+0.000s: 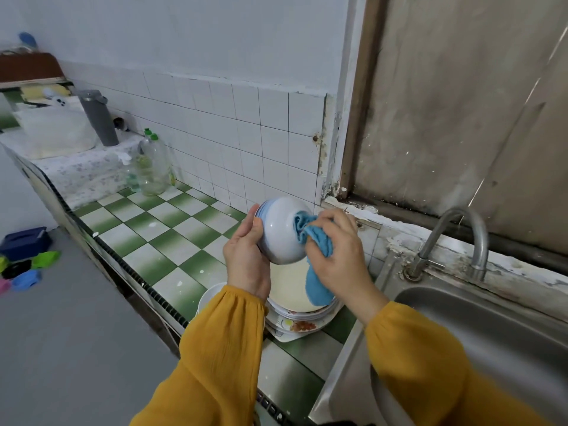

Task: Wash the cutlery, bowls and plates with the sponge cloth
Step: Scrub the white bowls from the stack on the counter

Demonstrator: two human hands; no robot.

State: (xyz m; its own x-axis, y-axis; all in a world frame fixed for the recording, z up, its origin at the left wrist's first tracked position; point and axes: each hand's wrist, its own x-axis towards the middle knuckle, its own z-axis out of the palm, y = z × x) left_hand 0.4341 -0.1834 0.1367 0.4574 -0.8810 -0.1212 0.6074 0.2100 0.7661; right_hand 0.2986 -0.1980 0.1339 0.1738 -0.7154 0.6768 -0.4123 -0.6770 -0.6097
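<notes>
bowl [278, 235]: held in the air left of the sink [491, 321], straight above the plates [302, 316]; tipped on its side, rim turned away from the sink, base turned toward it.
cloth [313, 265]: blue, bunched against the bowl's base on the sink side; loose end hanging down over the top plate.
left hand [246, 259]: on the bowl's far side from the sink, wrapped round the rim, thumb lying up along the edge; fingers hidden behind the bowl.
right hand [338, 250]: between bowl and sink, back toward the camera, fingers curled over the cloth and pressing it to the bowl.
hands together: close, one each side of the bowl, not touching each other.
sleeves [221, 348]: yellow, rising from the lower edge left of the sink; both wrists bare, both forearms angled up toward the bowl.
plates: stacked just beside the sink's left edge; lowest one flower-printed.
tap [482, 247]: at the sink's back rim, spout arched over the basin.
counter [147, 250]: green and white checks, running left from the sink.
bottles [152, 167]: well left of the sink, by the tiled wall.
</notes>
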